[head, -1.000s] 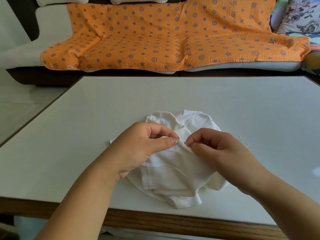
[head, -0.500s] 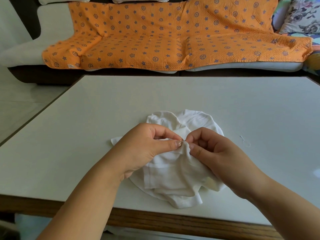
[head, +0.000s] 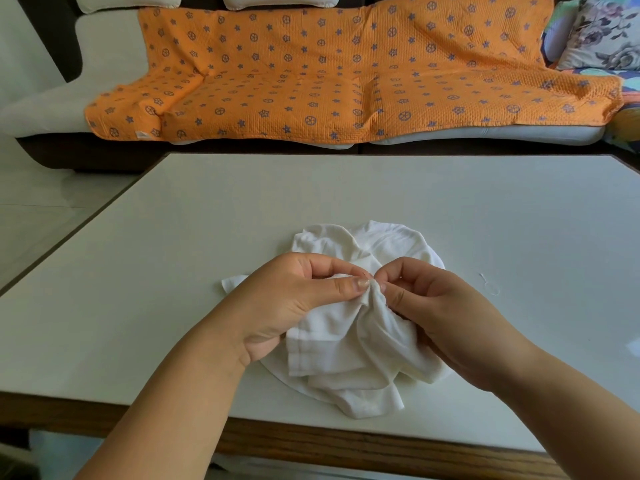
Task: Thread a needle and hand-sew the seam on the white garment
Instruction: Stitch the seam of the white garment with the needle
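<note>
The white garment (head: 346, 355) lies bunched on the white table (head: 173, 271), near its front edge. My left hand (head: 298, 299) pinches a raised fold of the cloth between thumb and forefinger. My right hand (head: 440, 306) meets it fingertip to fingertip and pinches the same fold from the right side. The cloth is gathered into a small peak between the two hands. No needle can be made out; it is too small or hidden by the fingers. A short loose piece of white thread (head: 488, 284) lies on the table to the right of the garment.
An orange blanket (head: 329, 74) with blue stars covers a sofa behind the table. Patterned cushions (head: 602, 32) sit at the far right. The table has a wooden front edge (head: 346, 452) close to me.
My hands have closed together: the gap between the fingertips is gone, and the fold of cloth is now gathered up higher between them.
</note>
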A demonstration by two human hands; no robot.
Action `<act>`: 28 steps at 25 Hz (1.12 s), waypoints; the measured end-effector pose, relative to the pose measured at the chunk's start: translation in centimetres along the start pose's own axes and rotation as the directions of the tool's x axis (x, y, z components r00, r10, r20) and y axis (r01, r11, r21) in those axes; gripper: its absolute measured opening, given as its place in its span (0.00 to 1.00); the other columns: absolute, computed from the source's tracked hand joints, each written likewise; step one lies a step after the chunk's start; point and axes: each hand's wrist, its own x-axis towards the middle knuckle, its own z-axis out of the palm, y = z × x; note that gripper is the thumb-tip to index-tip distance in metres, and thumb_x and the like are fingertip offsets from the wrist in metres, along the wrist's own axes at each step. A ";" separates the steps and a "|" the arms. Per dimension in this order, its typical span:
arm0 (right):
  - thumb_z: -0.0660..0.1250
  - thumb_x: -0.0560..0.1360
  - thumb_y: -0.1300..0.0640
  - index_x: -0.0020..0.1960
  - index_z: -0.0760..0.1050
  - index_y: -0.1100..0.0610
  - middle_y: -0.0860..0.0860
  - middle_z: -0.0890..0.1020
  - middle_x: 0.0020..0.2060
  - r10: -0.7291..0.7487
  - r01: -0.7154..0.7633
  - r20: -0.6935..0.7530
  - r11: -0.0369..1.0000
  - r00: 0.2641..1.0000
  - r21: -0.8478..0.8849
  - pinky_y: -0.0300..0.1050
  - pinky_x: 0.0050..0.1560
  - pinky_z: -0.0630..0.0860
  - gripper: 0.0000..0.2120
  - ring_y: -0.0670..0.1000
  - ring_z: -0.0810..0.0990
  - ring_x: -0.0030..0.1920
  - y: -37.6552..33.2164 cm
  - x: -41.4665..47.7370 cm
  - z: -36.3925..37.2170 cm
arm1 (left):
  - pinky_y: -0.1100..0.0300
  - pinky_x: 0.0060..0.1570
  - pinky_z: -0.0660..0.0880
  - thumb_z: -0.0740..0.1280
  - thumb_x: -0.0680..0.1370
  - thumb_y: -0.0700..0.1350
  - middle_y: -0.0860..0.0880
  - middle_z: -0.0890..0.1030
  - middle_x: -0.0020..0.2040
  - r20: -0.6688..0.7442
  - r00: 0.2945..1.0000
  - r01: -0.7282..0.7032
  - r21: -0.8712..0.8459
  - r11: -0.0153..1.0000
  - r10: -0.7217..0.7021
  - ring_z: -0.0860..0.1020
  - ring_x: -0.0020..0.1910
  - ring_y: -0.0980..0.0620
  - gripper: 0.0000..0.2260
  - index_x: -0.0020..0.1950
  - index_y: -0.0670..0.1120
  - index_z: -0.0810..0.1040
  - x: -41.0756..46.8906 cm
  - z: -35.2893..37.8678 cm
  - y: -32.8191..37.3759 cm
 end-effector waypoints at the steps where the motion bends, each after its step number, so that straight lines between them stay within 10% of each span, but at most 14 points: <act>1: 0.69 0.73 0.47 0.46 0.79 0.53 0.59 0.80 0.40 -0.004 0.004 0.003 1.000 1.000 -0.019 0.51 0.40 0.68 0.10 0.55 0.73 0.40 0.0 0.0 0.0 | 0.57 0.63 0.74 0.74 0.67 0.47 0.46 0.86 0.50 -0.003 1.000 0.005 -0.005 1.000 -0.005 0.83 0.55 0.52 0.10 0.46 0.46 0.86 0.0 0.1 0.0; 6: 0.60 0.81 0.61 0.51 0.73 0.54 0.50 0.72 0.30 -0.122 0.120 -0.025 0.990 0.992 -0.079 0.34 0.33 0.69 0.05 0.46 0.69 0.31 -0.1 -0.6 0.4 | 0.56 0.64 0.75 0.75 0.68 0.46 0.47 0.86 0.48 -0.067 0.997 0.031 0.026 0.999 -0.029 0.83 0.53 0.53 0.10 0.46 0.45 0.85 0.5 0.6 -0.5; 16: 0.63 0.79 0.53 0.44 0.74 0.49 0.48 0.84 0.40 -0.209 0.109 -0.210 0.908 0.955 -0.405 0.40 0.41 0.77 0.04 0.44 0.81 0.39 -0.3 -0.2 0.7 | 0.65 0.55 0.75 0.75 0.72 0.44 0.54 0.86 0.44 -0.142 0.990 0.038 0.187 0.982 -0.012 0.83 0.49 0.60 0.02 0.44 0.49 0.86 0.7 1.3 -0.8; 19: 0.60 0.81 0.59 0.45 0.72 0.57 0.51 0.86 0.44 -0.132 0.138 -0.374 0.990 0.918 -0.010 0.40 0.36 0.76 0.06 0.48 0.83 0.38 -1.2 0.4 -0.5 | 0.66 0.52 0.74 0.74 0.73 0.44 0.55 0.86 0.44 -0.198 0.980 0.046 0.174 0.984 -0.011 0.83 0.47 0.61 0.01 0.42 0.50 0.86 0.8 1.4 -0.8; 22: 0.59 0.81 0.63 0.45 0.71 0.58 0.57 0.85 0.40 0.092 0.067 -0.268 0.845 0.959 0.531 0.37 0.28 0.75 0.07 0.49 0.81 0.31 -2.4 0.6 -2.0 | 0.66 0.53 0.73 0.74 0.73 0.44 0.55 0.86 0.43 -0.201 0.979 0.056 0.126 0.990 -0.030 0.82 0.47 0.62 0.02 0.41 0.51 0.85 0.7 1.3 -0.5; 28: 0.55 0.81 0.66 0.49 0.69 0.62 0.63 0.85 0.41 0.141 0.183 -0.385 0.700 0.912 0.690 0.54 0.45 0.83 0.05 0.64 0.85 0.48 -2.4 1.5 -4.2 | 0.59 0.65 0.70 0.74 0.72 0.42 0.53 0.87 0.45 -0.195 0.978 0.086 0.038 0.996 -0.077 0.83 0.49 0.60 0.02 0.43 0.48 0.86 0.3 0.8 -0.1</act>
